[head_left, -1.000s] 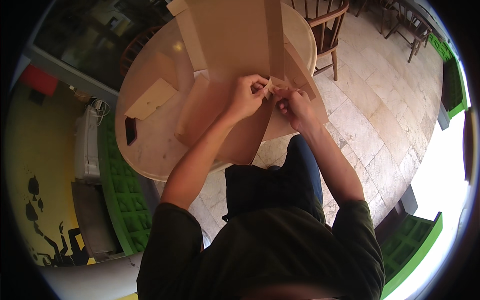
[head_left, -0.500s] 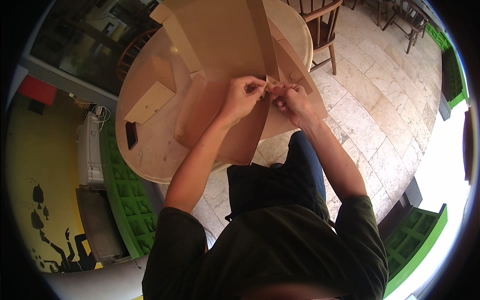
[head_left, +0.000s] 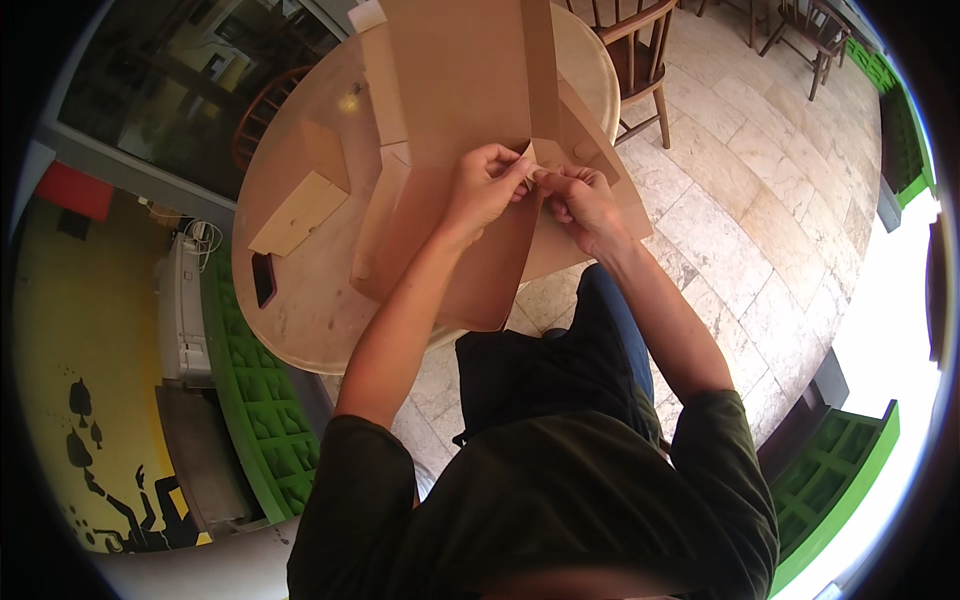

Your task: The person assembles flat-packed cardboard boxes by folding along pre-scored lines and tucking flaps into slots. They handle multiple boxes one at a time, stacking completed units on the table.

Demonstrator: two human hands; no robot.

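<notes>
your left hand (head_left: 482, 192) and right hand (head_left: 584, 205) pinch cardboard flap (head_left: 530, 154), right of table's (head_left: 305, 325) middle; likely light, stiff, crease-prone; hold by edges.

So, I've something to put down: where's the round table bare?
The round table is bare near-left, between the smartphone and the part-folded cardboard box; a narrower strip separates box and smaller cardboard piece. Crowded: centre and right, where the box spreads beneath the left hand and right hand.

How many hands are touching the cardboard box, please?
2: the left hand and the right hand, side by side, pinching at one corner of the cardboard box. No other hand shows there.
</notes>
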